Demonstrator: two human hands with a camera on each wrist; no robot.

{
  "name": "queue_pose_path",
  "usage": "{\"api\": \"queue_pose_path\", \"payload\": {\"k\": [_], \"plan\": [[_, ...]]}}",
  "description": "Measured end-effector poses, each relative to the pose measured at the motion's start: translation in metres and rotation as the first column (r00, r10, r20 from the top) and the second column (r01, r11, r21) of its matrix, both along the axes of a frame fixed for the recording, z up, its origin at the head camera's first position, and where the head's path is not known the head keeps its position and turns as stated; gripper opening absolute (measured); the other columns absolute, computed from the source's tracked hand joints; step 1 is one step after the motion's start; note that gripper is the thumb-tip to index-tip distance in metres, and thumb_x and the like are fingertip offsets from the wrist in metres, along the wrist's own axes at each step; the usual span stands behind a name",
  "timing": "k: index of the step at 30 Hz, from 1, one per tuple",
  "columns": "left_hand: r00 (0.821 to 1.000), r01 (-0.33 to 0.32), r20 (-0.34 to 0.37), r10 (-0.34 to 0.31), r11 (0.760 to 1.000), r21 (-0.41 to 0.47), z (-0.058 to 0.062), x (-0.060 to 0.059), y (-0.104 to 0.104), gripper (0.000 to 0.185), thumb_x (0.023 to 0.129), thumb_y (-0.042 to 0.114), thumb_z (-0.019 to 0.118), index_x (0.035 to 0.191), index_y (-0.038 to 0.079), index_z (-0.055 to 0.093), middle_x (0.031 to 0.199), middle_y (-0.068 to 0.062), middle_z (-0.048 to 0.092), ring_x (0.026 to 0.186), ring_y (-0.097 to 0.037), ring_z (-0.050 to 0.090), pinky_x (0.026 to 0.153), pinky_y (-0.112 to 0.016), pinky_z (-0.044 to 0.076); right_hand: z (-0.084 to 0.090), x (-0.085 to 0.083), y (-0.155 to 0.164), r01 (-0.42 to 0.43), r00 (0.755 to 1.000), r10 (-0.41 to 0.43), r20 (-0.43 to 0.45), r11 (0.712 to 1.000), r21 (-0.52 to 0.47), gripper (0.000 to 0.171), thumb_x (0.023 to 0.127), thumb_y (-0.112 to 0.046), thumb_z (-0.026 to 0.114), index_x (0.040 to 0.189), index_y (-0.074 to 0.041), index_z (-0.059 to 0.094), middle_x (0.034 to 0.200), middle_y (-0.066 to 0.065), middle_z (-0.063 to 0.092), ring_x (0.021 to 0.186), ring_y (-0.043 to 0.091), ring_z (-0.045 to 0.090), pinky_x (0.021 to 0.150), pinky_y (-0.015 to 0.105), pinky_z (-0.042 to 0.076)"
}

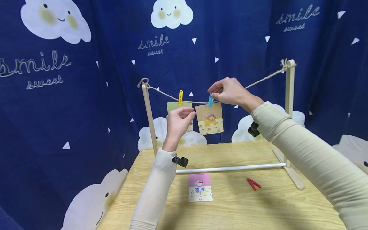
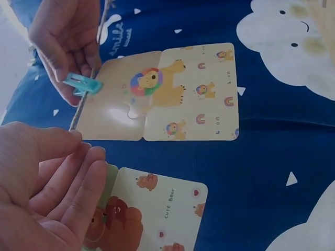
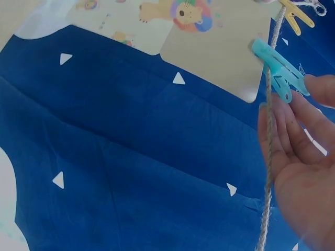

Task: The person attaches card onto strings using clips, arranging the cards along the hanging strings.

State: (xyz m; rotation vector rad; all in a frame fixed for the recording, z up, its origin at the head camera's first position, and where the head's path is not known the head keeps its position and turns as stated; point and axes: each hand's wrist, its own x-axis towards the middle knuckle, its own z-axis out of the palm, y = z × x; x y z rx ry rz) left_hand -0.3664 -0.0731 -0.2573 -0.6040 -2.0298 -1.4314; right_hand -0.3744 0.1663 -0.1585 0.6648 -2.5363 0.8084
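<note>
Blue clothespin (image 1: 210,100) clips the lion card (image 1: 209,118) to the twine (image 1: 258,80), pinched by the right hand (image 1: 228,91). At its eight o'clock, the left hand (image 1: 178,123) hovers loosely open, holding nothing. At six o'clock, a pink card (image 1: 199,187) lies on the desk (image 1: 258,210).

The blue clothespin (image 3: 277,68) at your right hand (image 1: 228,91) looks like smooth, slightly glossy plastic, and so does the yellow clothespin (image 1: 180,97). The twine (image 3: 269,157) is rough, fibrous jute. Your lion card (image 2: 162,94) is glossy laminated paper that catches the light. The frame posts (image 1: 289,92) and counter (image 1: 258,207) are pale matt wood, and the backdrop (image 1: 86,95) is soft matt cloth.
</note>
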Motion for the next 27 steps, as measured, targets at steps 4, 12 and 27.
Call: {"api": "queue_pose_path", "payload": {"k": [4, 12, 27], "plan": [[1.0, 0.02, 0.0, -0.02, 1.0, -0.005, -0.002, 0.001, 0.0, 0.017, 0.093, 0.02, 0.079, 0.106, 0.009, 0.08, 0.092, -0.002, 0.079, 0.079, -0.019, 0.077, 0.068, -0.03, 0.061, -0.001, 0.0, 0.002, -0.002, 1.0, 0.002, -0.01, 1.0, -0.008, 0.032, 0.098, -0.024, 0.064, 0.125, -0.011, 0.074, 0.113, 0.006, 0.076, 0.099, 0.022, 0.069, 0.091, 0.044, 0.057], [1.0, 0.007, 0.013, -0.007, 1.0, -0.027, -0.011, 0.003, -0.003, 0.014, 0.092, 0.019, 0.08, 0.104, 0.012, 0.081, 0.09, 0.0, 0.08, 0.079, -0.011, 0.076, 0.071, -0.03, 0.06, -0.001, 0.004, 0.007, 0.002, 0.999, -0.005, -0.046, 0.998, -0.058, 0.031, 0.098, -0.023, 0.066, 0.124, -0.009, 0.074, 0.115, 0.007, 0.076, 0.1, 0.022, 0.069, 0.088, 0.042, 0.056], [0.992, 0.062, 0.115, -0.043, 0.984, -0.165, -0.041, 0.008, -0.02, 0.016, 0.093, 0.022, 0.079, 0.107, 0.016, 0.08, 0.093, 0.001, 0.079, 0.084, -0.013, 0.075, 0.074, -0.034, 0.06, -0.039, 0.041, 0.028, 0.042, 0.966, -0.098, -0.239, 0.973, -0.228, 0.023, 0.098, -0.021, 0.063, 0.115, -0.015, 0.077, 0.104, 0.002, 0.076, 0.087, 0.014, 0.068, 0.076, 0.015, 0.048]]}}
